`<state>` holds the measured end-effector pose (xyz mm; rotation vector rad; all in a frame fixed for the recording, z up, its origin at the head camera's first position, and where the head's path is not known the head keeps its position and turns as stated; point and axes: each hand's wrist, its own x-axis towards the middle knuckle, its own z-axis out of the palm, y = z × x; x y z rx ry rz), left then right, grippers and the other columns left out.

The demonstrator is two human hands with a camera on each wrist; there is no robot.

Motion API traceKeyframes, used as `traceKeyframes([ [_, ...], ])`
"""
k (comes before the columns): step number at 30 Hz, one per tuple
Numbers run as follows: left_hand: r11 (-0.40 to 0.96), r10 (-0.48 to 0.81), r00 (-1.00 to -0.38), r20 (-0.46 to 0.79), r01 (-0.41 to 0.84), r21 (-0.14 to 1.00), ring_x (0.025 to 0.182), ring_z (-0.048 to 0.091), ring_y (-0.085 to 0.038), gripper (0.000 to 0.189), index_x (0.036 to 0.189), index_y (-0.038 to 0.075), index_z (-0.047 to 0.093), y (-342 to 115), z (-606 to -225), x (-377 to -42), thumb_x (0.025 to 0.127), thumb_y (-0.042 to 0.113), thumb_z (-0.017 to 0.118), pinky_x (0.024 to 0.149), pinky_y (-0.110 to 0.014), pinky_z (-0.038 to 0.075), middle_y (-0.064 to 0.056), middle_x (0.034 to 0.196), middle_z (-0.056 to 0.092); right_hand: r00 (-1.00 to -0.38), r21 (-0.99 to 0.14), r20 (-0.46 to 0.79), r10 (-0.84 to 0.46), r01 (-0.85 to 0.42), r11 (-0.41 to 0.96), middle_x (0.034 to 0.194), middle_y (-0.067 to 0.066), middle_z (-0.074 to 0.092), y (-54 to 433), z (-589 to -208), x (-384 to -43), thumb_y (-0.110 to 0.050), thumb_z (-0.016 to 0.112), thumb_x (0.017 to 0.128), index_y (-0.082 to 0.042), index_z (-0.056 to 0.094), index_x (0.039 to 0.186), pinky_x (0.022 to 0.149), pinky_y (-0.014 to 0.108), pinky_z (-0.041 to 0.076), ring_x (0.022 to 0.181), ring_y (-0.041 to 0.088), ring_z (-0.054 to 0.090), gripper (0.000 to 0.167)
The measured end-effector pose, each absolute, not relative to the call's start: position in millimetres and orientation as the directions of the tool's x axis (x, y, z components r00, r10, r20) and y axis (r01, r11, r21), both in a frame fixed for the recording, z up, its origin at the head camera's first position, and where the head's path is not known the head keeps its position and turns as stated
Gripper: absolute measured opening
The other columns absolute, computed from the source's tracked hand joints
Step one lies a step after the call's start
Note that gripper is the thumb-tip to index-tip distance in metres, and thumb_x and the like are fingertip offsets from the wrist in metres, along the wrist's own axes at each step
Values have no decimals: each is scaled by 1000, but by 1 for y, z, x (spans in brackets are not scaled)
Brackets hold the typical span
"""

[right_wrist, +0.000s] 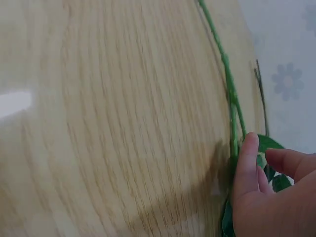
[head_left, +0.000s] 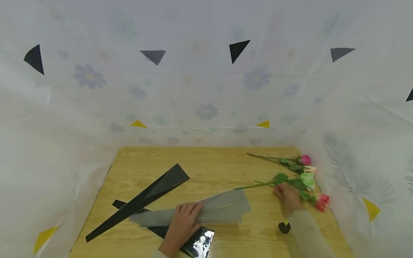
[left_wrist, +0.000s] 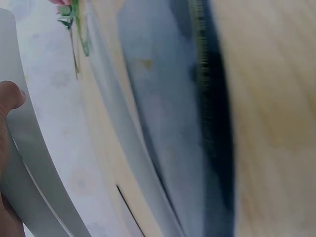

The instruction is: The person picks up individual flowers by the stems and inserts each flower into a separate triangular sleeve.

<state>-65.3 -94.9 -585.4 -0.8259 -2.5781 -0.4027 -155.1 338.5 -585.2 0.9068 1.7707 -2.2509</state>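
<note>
Near the table's middle my left hand (head_left: 184, 224) holds a grey flower sleeve (head_left: 222, 209), a flat tapered sheet. In the left wrist view the thumb (left_wrist: 12, 96) lies on the grey sheet; most fingers are out of sight. On the right my right hand (head_left: 289, 197) is at the green stems (head_left: 251, 186) of a pale green rose (head_left: 308, 180) and a coral-red rose (head_left: 322, 202). Its thumb and a finger stand slightly apart beside the stems in the right wrist view, with leaves (right_wrist: 269, 143) showing between them.
Left of the grey sleeve lies a long black sleeve (head_left: 142, 199), crossing another black sleeve (head_left: 201, 243) with a shiny wide end. A magenta rose (head_left: 304, 159) and a peach flower (head_left: 310, 168) lie at the back right. A small black piece (head_left: 284, 228) sits by the right sleeve cuff.
</note>
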Motion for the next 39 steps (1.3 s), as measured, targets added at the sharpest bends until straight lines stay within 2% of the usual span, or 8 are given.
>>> traceKeyframes([
  [6, 808, 490, -772, 404, 577, 122, 102, 51, -18, 79, 133, 19, 48, -105, -594, -58, 64, 37, 81, 79, -41, 39, 2, 115, 54, -727, -786, -585, 360, 398, -473, 78, 7, 66, 344, -600, -173, -7, 56, 91, -1, 48, 118, 84, 30, 47, 80, 16, 67, 29],
  [11, 796, 501, -770, 396, 589, 139, 102, 51, -18, 82, 135, 19, 47, -111, -596, -52, 63, 36, 82, 80, -42, 39, 2, 114, 54, -707, -786, -584, 400, 369, -495, 72, 8, 65, 346, -605, -182, -6, 54, 91, -3, 46, 111, 81, 29, 48, 73, 15, 67, 22],
  [15, 797, 494, -783, 377, 581, 163, 103, 50, -18, 83, 137, 20, 45, -114, -599, -49, 64, 35, 82, 82, -42, 38, 3, 116, 52, -700, -803, -574, 424, 381, -458, 70, 8, 66, 348, -602, -182, -7, 53, 92, 0, 46, 114, 80, 28, 48, 72, 16, 68, 24],
  [21, 806, 492, -796, 353, 569, 161, 101, 50, -16, 79, 135, 21, 46, -115, -604, -44, 66, 38, 80, 79, -42, 40, 4, 115, 53, -702, -814, -572, 425, 421, -399, 67, 8, 66, 349, -600, -186, -8, 53, 92, -1, 45, 107, 77, 29, 50, 68, 16, 68, 18],
  [27, 782, 502, -771, 391, 598, 175, 98, 51, -15, 80, 136, 20, 45, -114, -613, -41, 65, 35, 80, 77, -40, 40, 3, 113, 53, -706, -814, -580, 406, 488, -316, 67, 9, 66, 356, -606, -190, -9, 52, 93, 6, 39, 126, 74, 31, 51, 68, 16, 68, 38],
  [30, 776, 505, -764, 403, 606, 177, 98, 51, -15, 80, 136, 20, 45, -113, -616, -40, 65, 34, 80, 77, -40, 41, 3, 112, 54, -718, -812, -584, 380, 505, -293, 68, 10, 66, 361, -608, -191, -8, 51, 93, 5, 42, 122, 73, 32, 52, 67, 17, 68, 33],
  [34, 776, 506, -764, 401, 606, 174, 98, 51, -16, 79, 135, 20, 46, -110, -617, -38, 65, 34, 79, 77, -40, 41, 3, 112, 54, -724, -808, -588, 362, 511, -292, 69, 11, 65, 364, -607, -192, -7, 51, 93, 1, 46, 109, 73, 33, 52, 67, 19, 68, 19],
  [39, 780, 498, -778, 384, 595, 194, 100, 51, -16, 81, 135, 20, 46, -110, -618, -35, 64, 35, 82, 78, -41, 40, 3, 113, 53, -712, -801, -599, 367, 522, -295, 69, 11, 65, 363, -607, -194, -9, 52, 92, 2, 48, 110, 74, 34, 51, 70, 19, 68, 21],
])
